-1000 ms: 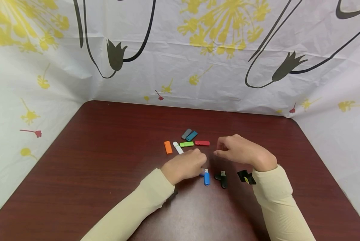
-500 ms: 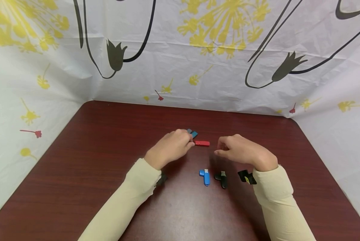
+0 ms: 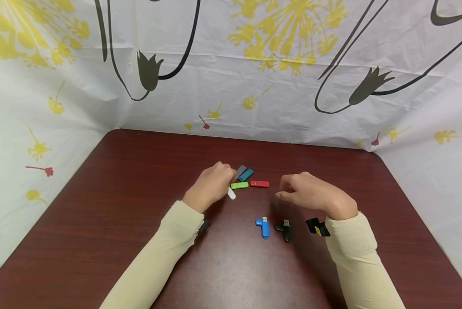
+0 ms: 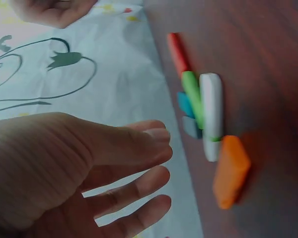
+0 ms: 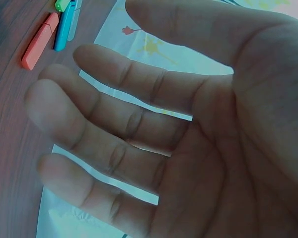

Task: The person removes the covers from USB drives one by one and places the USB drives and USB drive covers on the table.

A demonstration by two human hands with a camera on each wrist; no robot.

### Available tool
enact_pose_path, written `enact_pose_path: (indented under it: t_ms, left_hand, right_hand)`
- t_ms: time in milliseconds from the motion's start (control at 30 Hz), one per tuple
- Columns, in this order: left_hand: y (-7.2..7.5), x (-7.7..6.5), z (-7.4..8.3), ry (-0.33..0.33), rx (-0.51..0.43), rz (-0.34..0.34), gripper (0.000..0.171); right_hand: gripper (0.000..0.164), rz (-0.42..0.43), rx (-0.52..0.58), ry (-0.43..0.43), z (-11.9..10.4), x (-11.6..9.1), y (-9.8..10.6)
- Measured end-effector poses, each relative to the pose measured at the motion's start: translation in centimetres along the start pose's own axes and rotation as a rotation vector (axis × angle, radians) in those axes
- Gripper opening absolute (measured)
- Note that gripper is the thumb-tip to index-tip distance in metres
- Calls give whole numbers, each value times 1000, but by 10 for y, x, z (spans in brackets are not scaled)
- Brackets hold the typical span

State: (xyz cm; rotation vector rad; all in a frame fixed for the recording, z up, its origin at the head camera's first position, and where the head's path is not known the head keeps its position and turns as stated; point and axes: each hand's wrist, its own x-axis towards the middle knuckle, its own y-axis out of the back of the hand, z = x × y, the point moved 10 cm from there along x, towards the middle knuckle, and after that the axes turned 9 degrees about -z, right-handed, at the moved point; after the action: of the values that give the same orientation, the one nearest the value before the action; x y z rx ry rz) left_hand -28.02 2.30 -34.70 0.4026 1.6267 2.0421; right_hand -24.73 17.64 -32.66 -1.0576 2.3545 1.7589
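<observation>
My left hand [image 3: 211, 184] hovers over the left end of a group of USB sticks, holding nothing. In the left wrist view its thumb and fingertips are near the orange USB stick [image 4: 232, 171], apart from it; in the head view the hand hides that stick. Beside it lies a white USB stick [image 3: 231, 194], partly covered. A green [image 3: 240, 185] and a red USB stick [image 3: 259, 184] lie end to end. Teal [image 3: 246, 174] and grey USB sticks [image 3: 240, 171] lie behind them. To the right, my right hand [image 3: 312, 193] hangs above the table, fingers loosely bent and nothing in them.
Nearer the front lie a blue USB stick [image 3: 265, 228] and a black USB stick [image 3: 287, 231], metal plugs showing, each with a cap beside it. A dark wrist camera [image 3: 317, 227] shows by the right sleeve. Patterned white cloth [image 3: 231, 64] surrounds the dark red table [image 3: 80, 214].
My left hand has moved from beside the blue USB stick, up and left across the group, to the orange one. The blue stick's cap came into view. The right hand has stayed nearly still.
</observation>
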Motion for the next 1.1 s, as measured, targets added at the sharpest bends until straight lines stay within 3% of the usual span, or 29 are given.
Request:
enact_pose_path:
  t_ms: [267, 600, 867, 1100]
  left_hand:
    - [-17, 8, -12, 47, 55, 3, 14]
    - [-22, 10, -16, 66, 87, -20, 14]
    - [-14, 8, -16, 57, 74, -26, 11]
    - [3, 2, -14, 61, 63, -2, 13]
  right_hand:
    - [16, -6, 4, -6, -1, 0, 0]
    - [16, -19, 11, -5, -1, -1, 0]
    - [15, -13, 9, -7, -1, -1, -1]
    - [15, 29, -15, 14, -3, 1, 3]
